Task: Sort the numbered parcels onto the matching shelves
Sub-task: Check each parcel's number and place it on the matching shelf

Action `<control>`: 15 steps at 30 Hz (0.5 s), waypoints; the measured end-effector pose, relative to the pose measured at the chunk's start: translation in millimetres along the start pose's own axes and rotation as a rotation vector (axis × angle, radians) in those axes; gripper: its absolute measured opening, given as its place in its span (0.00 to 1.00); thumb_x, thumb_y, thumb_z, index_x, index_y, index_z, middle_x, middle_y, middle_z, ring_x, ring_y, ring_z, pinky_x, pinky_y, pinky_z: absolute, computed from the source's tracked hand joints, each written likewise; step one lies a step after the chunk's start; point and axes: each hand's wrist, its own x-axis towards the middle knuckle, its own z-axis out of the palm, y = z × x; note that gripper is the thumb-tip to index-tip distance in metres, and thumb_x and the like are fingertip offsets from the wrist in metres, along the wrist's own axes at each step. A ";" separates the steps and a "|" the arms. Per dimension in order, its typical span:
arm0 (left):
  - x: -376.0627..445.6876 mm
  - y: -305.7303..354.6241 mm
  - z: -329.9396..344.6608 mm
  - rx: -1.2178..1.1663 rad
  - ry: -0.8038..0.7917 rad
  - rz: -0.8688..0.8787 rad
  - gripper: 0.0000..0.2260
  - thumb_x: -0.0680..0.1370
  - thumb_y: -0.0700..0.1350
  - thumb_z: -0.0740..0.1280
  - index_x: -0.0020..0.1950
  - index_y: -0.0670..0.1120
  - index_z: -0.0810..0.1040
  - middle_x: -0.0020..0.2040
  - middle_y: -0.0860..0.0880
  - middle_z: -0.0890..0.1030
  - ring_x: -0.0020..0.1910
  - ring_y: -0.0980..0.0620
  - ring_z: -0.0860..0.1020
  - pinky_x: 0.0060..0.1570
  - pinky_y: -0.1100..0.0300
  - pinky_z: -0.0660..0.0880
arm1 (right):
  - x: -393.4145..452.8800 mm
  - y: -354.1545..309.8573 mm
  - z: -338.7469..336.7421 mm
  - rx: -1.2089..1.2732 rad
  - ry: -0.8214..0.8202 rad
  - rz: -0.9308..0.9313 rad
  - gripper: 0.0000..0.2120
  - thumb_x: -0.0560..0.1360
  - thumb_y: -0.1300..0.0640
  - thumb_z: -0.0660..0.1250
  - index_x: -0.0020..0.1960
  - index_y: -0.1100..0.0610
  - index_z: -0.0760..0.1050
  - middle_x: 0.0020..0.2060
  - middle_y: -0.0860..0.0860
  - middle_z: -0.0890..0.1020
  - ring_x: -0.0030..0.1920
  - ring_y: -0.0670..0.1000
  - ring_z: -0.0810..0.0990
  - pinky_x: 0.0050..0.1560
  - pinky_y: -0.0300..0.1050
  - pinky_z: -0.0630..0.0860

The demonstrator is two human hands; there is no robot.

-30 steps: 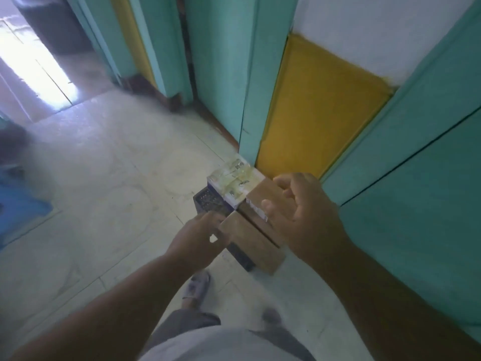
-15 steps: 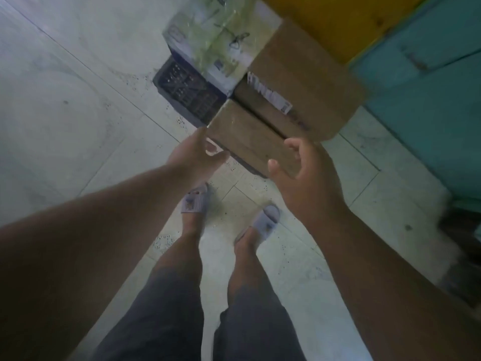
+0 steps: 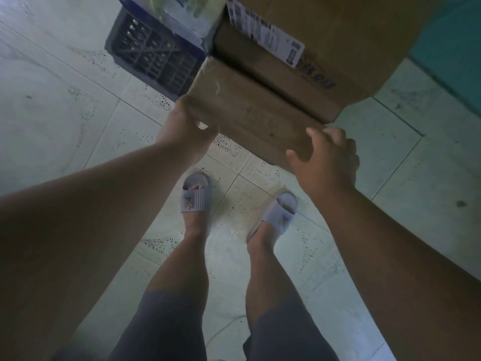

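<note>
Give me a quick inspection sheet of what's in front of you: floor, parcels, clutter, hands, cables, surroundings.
Surface: pale tiled floor, speckled with dark spots.
Job's things: small brown parcel nearest the person; larger cardboard box with a printed label behind it; a plastic-wrapped parcel at the top edge.
Clutter: dark plastic crate under the parcels.
Hands: left hand grips the small parcel's left end; right hand grips its right end.
Cables: nothing seen.
Surroundings: teal wall at right; the person's slippers below.

Dim, bluish pic w/ dark vignetted corners, wide-angle stretch at edges, slight motion blur up top.
</note>
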 end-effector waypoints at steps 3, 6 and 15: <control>9.3 4.0 -1.0 -0.082 -0.006 -0.115 0.25 0.75 0.54 0.71 0.69 0.55 0.67 0.47 0.58 0.77 0.41 0.55 0.78 0.33 0.57 0.77 | 0.7 8.0 5.5 -0.048 0.007 0.011 0.30 0.74 0.40 0.70 0.73 0.48 0.69 0.70 0.54 0.65 0.64 0.59 0.68 0.60 0.55 0.67; 13.1 2.9 -0.6 -0.154 -0.020 -0.191 0.27 0.75 0.53 0.72 0.71 0.55 0.67 0.46 0.57 0.76 0.41 0.55 0.77 0.32 0.59 0.73 | -0.2 9.0 11.4 -0.047 0.032 0.047 0.30 0.74 0.41 0.71 0.73 0.46 0.69 0.73 0.57 0.60 0.65 0.61 0.67 0.61 0.57 0.69; 13.5 -8.5 0.8 -0.307 -0.078 -0.249 0.36 0.72 0.50 0.77 0.74 0.60 0.63 0.53 0.51 0.83 0.46 0.52 0.83 0.36 0.58 0.78 | 12.8 13.2 20.2 0.073 0.088 0.174 0.36 0.72 0.42 0.74 0.74 0.50 0.64 0.72 0.58 0.65 0.66 0.63 0.70 0.57 0.57 0.73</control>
